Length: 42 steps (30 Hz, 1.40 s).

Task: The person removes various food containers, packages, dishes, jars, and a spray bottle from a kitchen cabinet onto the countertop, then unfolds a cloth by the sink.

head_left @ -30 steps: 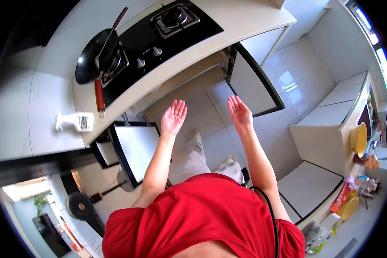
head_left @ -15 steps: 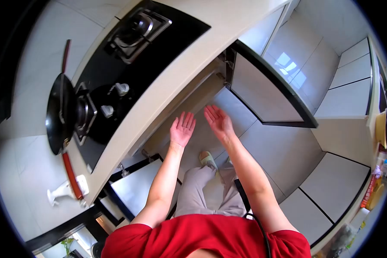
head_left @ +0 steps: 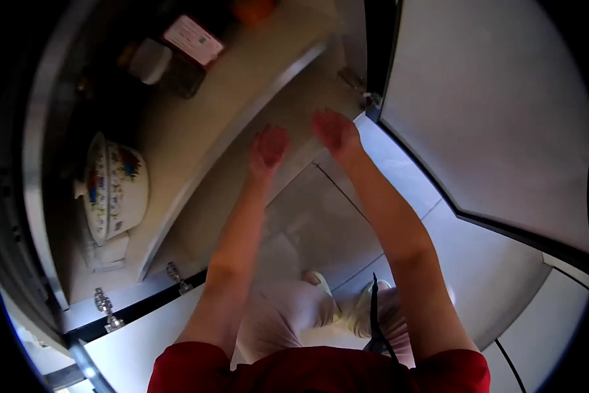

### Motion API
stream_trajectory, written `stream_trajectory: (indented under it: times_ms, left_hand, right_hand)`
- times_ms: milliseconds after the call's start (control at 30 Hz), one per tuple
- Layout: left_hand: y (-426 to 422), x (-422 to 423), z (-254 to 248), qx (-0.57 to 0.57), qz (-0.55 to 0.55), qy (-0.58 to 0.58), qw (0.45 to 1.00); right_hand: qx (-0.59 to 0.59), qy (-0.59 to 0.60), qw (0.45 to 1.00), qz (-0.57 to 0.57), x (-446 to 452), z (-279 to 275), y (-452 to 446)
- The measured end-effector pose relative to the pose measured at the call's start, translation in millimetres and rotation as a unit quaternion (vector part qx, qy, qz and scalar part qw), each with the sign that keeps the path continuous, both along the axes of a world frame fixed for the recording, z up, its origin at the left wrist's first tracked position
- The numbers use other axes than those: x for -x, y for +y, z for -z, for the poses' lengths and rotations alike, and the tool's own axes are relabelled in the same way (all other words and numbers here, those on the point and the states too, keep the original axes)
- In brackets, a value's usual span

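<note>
Palm up and empty, my left hand (head_left: 269, 148) is in front of the cabinet's lower shelf, its fingers somewhat curled and dim in the shade. My right hand (head_left: 336, 131) is just to the right of it, also palm up with nothing on it. The two hands are apart. On the upper shelf (head_left: 242, 111), left of my left hand, stands a white lidded pot (head_left: 125, 187) with a colourful pattern. Farther back are a jar with a pale lid (head_left: 150, 61) and a box with a white and pink label (head_left: 193, 40).
An open cabinet door (head_left: 491, 111) with a dark frame stands at the right. Another open door (head_left: 140, 334) with metal hinges is at the lower left. An orange object (head_left: 254, 10) lies at the back of the shelf. My slippered feet are on the tiled floor (head_left: 321, 216).
The view has moved down from the stove and counter to the inside of the open cabinet. Both hands were over the floor and are now at the cabinet's front, closer together than at first.
</note>
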<state>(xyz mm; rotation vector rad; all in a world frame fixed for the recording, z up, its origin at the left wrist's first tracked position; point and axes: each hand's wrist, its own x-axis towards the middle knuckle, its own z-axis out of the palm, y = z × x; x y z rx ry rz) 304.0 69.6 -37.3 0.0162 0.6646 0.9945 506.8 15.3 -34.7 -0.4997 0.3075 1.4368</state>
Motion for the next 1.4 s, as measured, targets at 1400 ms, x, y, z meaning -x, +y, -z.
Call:
stream_trajectory:
  times_ms: [1400]
  left_hand:
    - [287,-18,44,-0.449,0.291,0.813,0.23]
  right_hand:
    - [-0.046,-0.963,0.264,-0.013,12,110,95]
